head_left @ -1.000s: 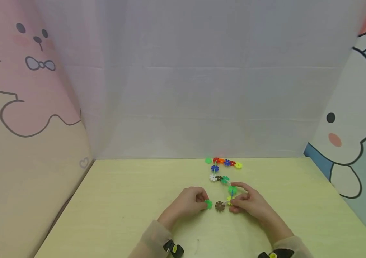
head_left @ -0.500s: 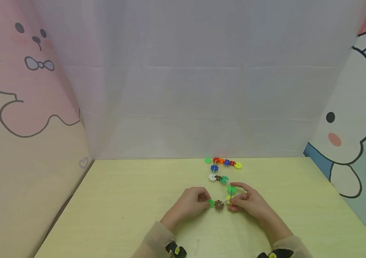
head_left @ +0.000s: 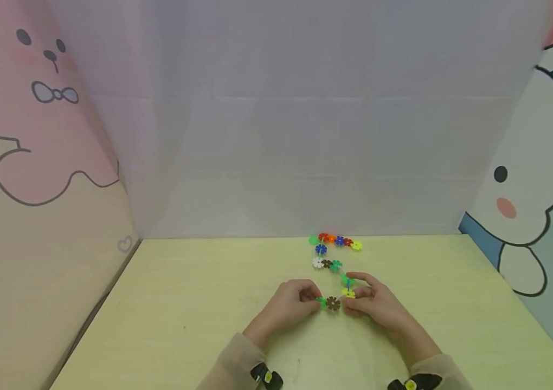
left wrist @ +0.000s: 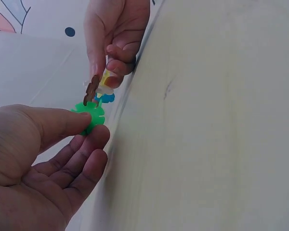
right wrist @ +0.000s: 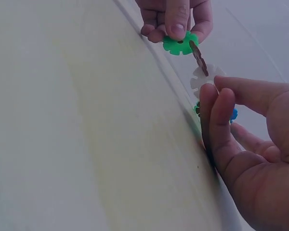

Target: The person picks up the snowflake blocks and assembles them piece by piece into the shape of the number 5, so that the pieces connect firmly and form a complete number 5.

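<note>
My left hand (head_left: 292, 300) pinches a bright green snowflake disc (left wrist: 89, 115) between thumb and fingertips. Its slotted rim meets the edge of a brown snowflake disc (right wrist: 199, 58), which stands crosswise to it. The brown disc ends a chain of linked discs. Beyond it, my right hand (head_left: 379, 306) pinches the chain by a white disc (right wrist: 202, 79), with a yellow disc (head_left: 348, 293) right at the fingertips. Its index finger reaches toward another green disc (head_left: 347, 280) farther along. The right fingers partly hide the white and yellow discs.
From the right hand the chain winds back over the pale wooden table (head_left: 198, 303), past a white disc (head_left: 317, 262) and a blue disc (head_left: 321, 249). A row with a red disc (head_left: 323, 237) and a yellow end disc (head_left: 357, 245) lies by the white backdrop (head_left: 267, 141).
My left hand has moved right with the green disc, bringing it from a gap away up against the brown disc. The right hand keeps its hold, nearly still. The head view has shifted slightly.
</note>
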A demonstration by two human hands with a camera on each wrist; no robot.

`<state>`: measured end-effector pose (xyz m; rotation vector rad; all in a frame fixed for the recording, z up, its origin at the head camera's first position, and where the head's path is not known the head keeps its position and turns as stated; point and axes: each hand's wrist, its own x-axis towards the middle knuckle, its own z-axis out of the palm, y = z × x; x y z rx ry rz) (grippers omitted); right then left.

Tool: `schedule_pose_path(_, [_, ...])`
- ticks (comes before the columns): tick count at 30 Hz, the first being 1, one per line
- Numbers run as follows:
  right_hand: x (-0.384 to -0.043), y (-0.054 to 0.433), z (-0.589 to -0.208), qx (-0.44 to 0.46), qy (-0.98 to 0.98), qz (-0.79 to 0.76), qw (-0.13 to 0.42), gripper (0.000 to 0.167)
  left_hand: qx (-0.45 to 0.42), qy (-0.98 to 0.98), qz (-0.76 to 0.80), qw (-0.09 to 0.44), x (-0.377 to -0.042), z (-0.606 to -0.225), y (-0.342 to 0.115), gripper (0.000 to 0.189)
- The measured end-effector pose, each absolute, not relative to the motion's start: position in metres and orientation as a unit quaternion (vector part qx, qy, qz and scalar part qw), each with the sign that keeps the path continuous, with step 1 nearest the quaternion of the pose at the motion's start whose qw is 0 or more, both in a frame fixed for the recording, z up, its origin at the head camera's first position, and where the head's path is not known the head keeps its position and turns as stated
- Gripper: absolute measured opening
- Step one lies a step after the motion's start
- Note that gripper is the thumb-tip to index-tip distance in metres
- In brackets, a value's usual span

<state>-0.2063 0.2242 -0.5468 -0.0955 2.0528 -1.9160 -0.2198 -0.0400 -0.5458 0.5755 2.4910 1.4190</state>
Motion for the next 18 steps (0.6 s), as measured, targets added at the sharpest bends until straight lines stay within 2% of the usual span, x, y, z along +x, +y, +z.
schedule_pose_path(8, [-0.2034, 0.2204, -0.5413, -0.024, 0.758, -0.633, 0.156, 0.072, 0.208, 0.841, 0.486, 0.116, -0.2165, -0.5426, -0.0365, 0.011])
schedule_pose_path(18, [-0.2025, 0.2215, -0.5424, -0.05, 0.718, -0.668, 0.19, 0.082, 0.224, 0.841, 0.48, 0.109, -0.2159, -0.546, -0.0327, 0.012])
